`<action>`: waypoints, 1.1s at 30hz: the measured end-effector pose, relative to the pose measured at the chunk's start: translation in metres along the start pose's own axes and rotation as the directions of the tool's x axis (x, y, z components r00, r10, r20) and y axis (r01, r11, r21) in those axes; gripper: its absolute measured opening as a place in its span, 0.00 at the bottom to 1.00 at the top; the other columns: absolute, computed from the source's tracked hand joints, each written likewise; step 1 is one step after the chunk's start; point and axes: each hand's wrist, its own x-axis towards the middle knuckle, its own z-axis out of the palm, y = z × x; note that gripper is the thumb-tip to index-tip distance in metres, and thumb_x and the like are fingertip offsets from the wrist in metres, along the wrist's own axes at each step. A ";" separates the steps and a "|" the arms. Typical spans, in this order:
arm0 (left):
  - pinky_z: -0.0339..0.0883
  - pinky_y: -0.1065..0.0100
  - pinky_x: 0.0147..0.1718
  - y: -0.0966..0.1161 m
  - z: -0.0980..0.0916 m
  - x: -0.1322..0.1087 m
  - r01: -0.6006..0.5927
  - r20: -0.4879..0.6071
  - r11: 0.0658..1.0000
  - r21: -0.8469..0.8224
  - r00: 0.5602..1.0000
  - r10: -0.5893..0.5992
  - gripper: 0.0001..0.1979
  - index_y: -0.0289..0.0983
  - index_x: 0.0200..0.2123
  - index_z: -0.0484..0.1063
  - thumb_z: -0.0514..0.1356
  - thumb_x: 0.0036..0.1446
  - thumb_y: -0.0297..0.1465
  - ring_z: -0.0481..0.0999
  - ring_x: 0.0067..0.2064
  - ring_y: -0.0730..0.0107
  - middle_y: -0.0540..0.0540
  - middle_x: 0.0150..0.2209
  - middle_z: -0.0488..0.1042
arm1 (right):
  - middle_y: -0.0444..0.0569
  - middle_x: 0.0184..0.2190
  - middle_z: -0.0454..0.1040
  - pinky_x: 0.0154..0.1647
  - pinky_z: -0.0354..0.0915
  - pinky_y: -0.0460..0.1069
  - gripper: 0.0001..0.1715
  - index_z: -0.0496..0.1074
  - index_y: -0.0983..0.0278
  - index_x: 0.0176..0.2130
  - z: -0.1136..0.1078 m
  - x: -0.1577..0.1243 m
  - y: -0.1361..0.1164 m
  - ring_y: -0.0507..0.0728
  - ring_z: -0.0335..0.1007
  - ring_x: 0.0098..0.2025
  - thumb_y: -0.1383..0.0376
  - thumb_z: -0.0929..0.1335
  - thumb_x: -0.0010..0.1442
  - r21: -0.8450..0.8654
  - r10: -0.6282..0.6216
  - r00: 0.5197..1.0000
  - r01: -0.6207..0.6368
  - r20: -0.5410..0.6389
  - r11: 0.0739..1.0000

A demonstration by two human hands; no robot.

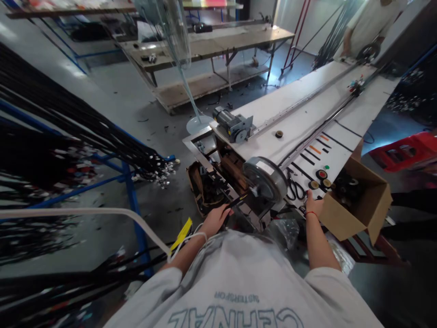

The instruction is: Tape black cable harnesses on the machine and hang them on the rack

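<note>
My left hand (214,220) is closed around a black cable (235,201) with a small yellow mark, just left of a large round metal wheel (265,178) at the near end of the long white bench (293,102). At the bench's near right edge is my right hand (312,205), its finger grip too small to make out. Close to it lie black-handled scissors (296,187) and several tape rolls (314,184). A red button (321,174) and a green button (327,167) sit just beyond them.
An open cardboard box (355,209) with black parts stands right of my right hand. A motor (227,119) is mounted at the bench's left corner. Black cable bundles (85,132) hang at left on a blue frame (131,205). A person (367,27) stands at the far end.
</note>
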 end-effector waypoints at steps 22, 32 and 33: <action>0.69 0.70 0.32 0.056 0.022 0.079 0.282 0.234 0.722 -0.632 0.957 -0.170 0.24 0.32 0.33 0.73 0.48 0.69 0.44 0.74 0.28 0.70 0.45 0.25 0.73 | 0.73 0.54 0.68 0.59 0.61 0.61 0.42 0.64 0.76 0.56 -0.002 -0.007 -0.008 0.74 0.64 0.58 0.44 0.68 0.58 -0.007 0.017 0.999 -0.017 -0.044 1.000; 0.70 0.70 0.31 0.030 0.015 0.100 0.619 0.591 0.318 -0.718 0.784 -0.191 0.21 0.32 0.36 0.74 0.55 0.64 0.46 0.74 0.26 0.70 0.47 0.23 0.74 | 0.65 0.54 0.70 0.60 0.60 0.58 0.28 0.67 0.72 0.56 -0.012 -0.027 -0.107 0.65 0.66 0.56 0.59 0.66 0.61 0.120 -0.507 0.837 0.492 0.208 0.862; 0.70 0.68 0.33 0.027 0.013 0.106 0.611 0.594 0.366 -0.702 0.785 -0.173 0.21 0.32 0.37 0.74 0.57 0.63 0.46 0.76 0.28 0.67 0.45 0.25 0.75 | 0.62 0.49 0.74 0.57 0.63 0.57 0.25 0.70 0.71 0.53 -0.008 -0.037 -0.135 0.64 0.70 0.52 0.57 0.64 0.63 0.216 -0.562 0.744 0.520 0.362 0.827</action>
